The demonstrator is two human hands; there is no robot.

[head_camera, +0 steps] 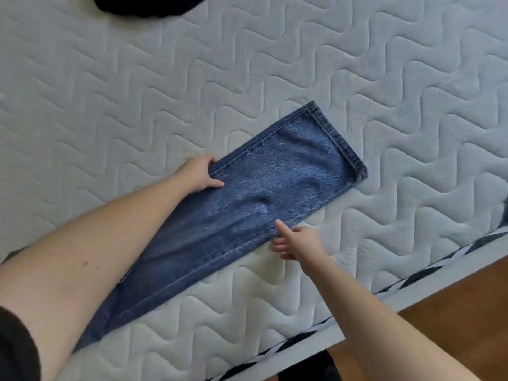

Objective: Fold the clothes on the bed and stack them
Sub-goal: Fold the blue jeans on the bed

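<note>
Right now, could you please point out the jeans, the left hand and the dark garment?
jeans (275, 185): head view, middle of leg.
left hand (199, 173): head view, back of hand.
dark garment (145, 4): head view, lower edge.

Bare quilted mattress (275, 64) lies open beyond and on both sides of the flat jeans (261, 193), obstructed only by a dark garment (148, 5) at the far edge, well apart from them.
</note>
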